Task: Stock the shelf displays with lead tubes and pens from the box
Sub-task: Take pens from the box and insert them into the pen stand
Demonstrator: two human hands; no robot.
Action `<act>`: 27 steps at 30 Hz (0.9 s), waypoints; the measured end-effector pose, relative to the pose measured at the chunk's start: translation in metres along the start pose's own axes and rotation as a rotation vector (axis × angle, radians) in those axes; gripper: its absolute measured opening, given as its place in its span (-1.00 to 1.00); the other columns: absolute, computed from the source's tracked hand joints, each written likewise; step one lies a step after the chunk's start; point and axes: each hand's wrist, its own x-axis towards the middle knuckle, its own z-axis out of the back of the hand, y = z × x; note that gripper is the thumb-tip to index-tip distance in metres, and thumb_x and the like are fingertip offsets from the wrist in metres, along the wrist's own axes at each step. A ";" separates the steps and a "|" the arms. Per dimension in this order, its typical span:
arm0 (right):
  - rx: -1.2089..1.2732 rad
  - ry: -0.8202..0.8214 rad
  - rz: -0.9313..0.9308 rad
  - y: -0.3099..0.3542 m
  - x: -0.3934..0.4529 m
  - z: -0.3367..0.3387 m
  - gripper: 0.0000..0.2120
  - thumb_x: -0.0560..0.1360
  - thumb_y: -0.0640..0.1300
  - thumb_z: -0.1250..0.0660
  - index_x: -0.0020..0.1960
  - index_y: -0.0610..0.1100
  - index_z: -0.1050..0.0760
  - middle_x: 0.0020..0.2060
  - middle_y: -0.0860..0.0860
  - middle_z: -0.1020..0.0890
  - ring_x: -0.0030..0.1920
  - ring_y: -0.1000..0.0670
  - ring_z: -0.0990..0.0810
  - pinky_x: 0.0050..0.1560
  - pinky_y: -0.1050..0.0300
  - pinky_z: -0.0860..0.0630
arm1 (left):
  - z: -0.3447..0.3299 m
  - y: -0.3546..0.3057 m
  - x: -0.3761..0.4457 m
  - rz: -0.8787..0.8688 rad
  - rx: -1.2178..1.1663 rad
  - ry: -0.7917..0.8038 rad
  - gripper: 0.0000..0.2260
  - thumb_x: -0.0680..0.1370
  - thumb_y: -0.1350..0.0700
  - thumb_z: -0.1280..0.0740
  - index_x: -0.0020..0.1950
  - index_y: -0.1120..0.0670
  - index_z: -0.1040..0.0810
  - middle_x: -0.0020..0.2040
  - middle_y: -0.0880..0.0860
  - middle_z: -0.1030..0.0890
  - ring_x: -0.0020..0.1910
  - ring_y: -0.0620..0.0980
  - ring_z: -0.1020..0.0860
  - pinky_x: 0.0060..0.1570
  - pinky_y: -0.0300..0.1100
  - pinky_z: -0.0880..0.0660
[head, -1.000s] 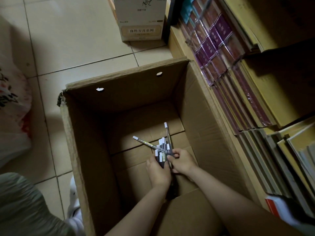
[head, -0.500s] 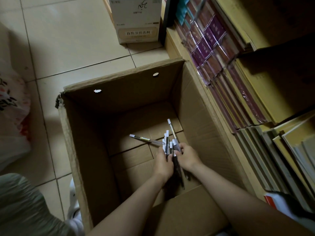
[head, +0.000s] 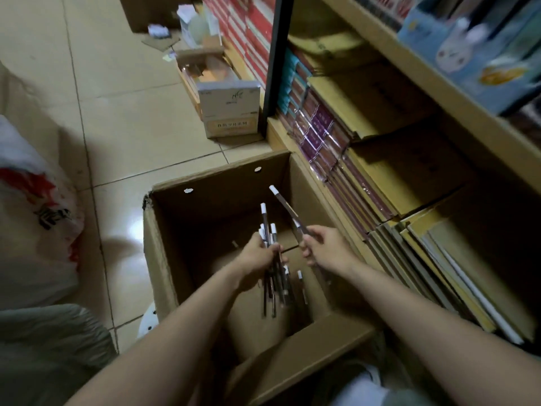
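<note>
Shelf [head: 389, 39]: wooden unit along the right; its lower tiers hold stacks of flat yellow-covered books and rows of shrink-wrapped maroon and red packs; a blue illustrated box sits on the upper tier.
Floor [head: 123, 92]: pale tiles, with scraps of card and paper near the far end.
Box [head: 159, 259]: large open brown carton on the floor, touching the foot of the shelf; two small holes show in its far wall; a flap folds inward at the near edge. Both hands reach into it, and most of its bottom is bare card.
Bag [head: 32, 218]: white plastic with red print, left of the box, on the floor.
Small box [head: 229, 109]: white and tan carton with a printed label, standing beyond the big box against the shelf post; behind it an open tray with blurred contents.
Left hand [head: 259, 254]: clenched round a bundle of pens.
Pens [head: 270, 276]: dark barrels with white caps, held upright inside the box, tips fanning out above and below the fist.
Right hand [head: 325, 247]: pinching one or two more pens.
Pinched pens [head: 285, 206]: tilted up and left, white cap near the box's far right corner, apart from the bundle.
</note>
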 end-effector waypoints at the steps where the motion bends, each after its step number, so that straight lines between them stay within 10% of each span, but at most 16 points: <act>1: 0.003 -0.028 0.034 0.013 -0.011 0.007 -0.76 0.64 -0.22 -0.16 0.29 -0.14 -0.46 -0.22 0.06 -0.56 -0.28 0.13 -0.51 -0.30 0.28 -0.46 | 0.002 -0.012 -0.010 -0.019 -0.001 0.013 -0.83 0.64 0.22 -0.19 0.23 0.13 -0.33 -0.05 0.13 -0.55 -0.20 -0.02 -0.60 -0.19 -0.05 -0.62; 7: 0.157 -0.094 0.076 0.049 -0.083 0.036 -0.60 0.64 -0.20 -0.16 0.47 -0.14 -0.31 -0.04 0.00 -0.60 -0.15 0.11 -0.54 -0.27 0.25 -0.48 | -0.012 -0.052 -0.055 -0.057 -0.242 0.031 -0.79 0.66 0.25 -0.10 -0.16 0.17 -0.38 -0.36 0.08 -0.39 -0.42 -0.05 -0.40 -0.43 -0.24 -0.43; 13: 0.336 -0.098 0.100 0.050 -0.128 0.039 -0.64 0.64 -0.20 -0.16 0.43 -0.12 -0.35 -0.05 -0.03 -0.65 -0.19 0.10 -0.56 -0.33 0.33 -0.49 | -0.034 -0.058 -0.076 -0.103 -0.426 0.182 -0.85 0.65 0.18 -0.19 -0.12 0.16 -0.39 -0.43 0.01 -0.39 -0.55 -0.16 -0.31 -0.60 -0.35 -0.28; 27: 0.435 -0.319 0.387 0.115 -0.167 0.127 -0.71 0.67 -0.10 -0.10 0.12 0.05 -0.60 -0.20 0.01 -0.60 -0.25 0.10 -0.53 -0.19 0.21 -0.50 | -0.094 -0.183 -0.145 -0.728 0.160 0.534 -0.74 0.43 0.13 -0.52 0.03 0.14 -0.53 -0.25 0.00 -0.66 -0.33 -0.09 -0.62 -0.45 -0.30 -0.45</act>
